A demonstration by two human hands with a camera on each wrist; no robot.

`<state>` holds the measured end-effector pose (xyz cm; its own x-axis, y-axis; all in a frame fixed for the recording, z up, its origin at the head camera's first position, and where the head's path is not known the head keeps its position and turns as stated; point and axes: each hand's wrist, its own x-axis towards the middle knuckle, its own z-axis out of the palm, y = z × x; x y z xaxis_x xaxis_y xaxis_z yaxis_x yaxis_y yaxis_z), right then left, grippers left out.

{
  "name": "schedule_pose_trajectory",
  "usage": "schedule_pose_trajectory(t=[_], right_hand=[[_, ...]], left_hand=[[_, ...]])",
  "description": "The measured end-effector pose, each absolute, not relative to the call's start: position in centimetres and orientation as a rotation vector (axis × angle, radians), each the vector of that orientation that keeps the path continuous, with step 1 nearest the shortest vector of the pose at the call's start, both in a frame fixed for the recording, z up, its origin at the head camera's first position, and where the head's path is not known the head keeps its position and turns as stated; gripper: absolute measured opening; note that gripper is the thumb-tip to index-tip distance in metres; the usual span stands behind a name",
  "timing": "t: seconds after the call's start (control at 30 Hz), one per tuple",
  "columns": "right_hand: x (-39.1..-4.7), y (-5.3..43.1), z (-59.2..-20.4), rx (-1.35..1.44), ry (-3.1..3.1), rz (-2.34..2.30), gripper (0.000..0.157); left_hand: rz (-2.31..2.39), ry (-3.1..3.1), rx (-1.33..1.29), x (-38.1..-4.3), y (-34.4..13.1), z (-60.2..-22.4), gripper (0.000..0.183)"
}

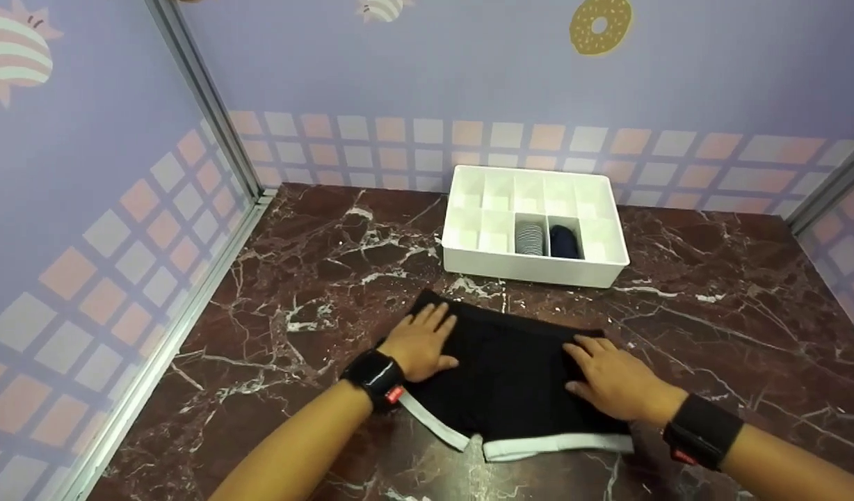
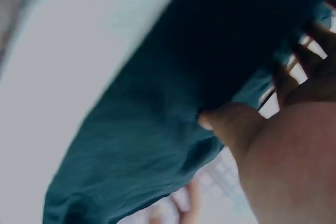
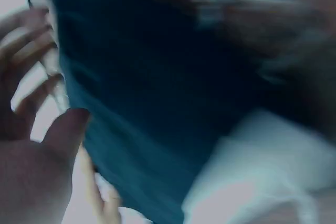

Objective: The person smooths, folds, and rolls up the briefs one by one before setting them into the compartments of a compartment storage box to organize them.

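A pair of black shorts (image 1: 507, 376) with white leg hems lies spread on the marble-patterned table, waistband toward the box. On their left side rests my left hand (image 1: 419, 344), its fingers spread over the cloth. My right hand (image 1: 616, 376) touches the right side, fingers extended toward the waistband corner. Both wrist views are blurred. Dark cloth (image 2: 152, 103) fills much of the left wrist view, with the thumb against it. In the right wrist view, the fingers and thumb stand at the edge of the dark cloth (image 3: 142, 77).
Beyond the shorts stands a white divided box (image 1: 531, 268). Two front compartments hold a grey striped rolled item (image 1: 529, 240) and a dark navy one (image 1: 563, 242). Patterned panels (image 1: 399, 83) wall in the back and sides of the table (image 1: 274, 390).
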<state>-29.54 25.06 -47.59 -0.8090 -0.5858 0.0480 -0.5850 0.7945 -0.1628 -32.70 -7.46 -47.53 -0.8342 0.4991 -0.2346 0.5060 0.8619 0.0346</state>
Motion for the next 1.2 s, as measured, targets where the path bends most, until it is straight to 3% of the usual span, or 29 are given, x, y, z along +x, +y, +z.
schedule_pose_trajectory(t=[0.17,0.33,0.47,0.77,1.03,1.2], right_hand=[[-30.8,26.4,-48.3,-1.032,2.893,-0.275,0.075],[-33.6,29.1,-47.7,-1.15,2.698,-0.283,0.095],[-35.4,31.0,-47.2,-1.126,2.656,-0.304,0.098],[-35.7,31.4,-46.0,-0.963,2.78,-0.323,0.099],[-34.9,28.4,-47.5,-1.17,2.731,-0.366,0.124],[-34.3,29.4,-48.7,-1.066,2.744,-0.317,0.131]], left_hand=[[-0.02,2.836,0.707,-33.0,-8.6,-47.3,0.084],[0.027,2.787,0.723,-33.6,-8.7,-47.2,0.104],[0.064,2.742,0.75,-34.1,-9.0,-47.1,0.114],[0.27,2.705,0.905,-34.9,-10.9,-45.8,0.107],[0.174,2.671,0.868,-34.3,-11.4,-45.9,0.11],[0.221,2.64,0.822,-34.0,-11.5,-45.9,0.111]])
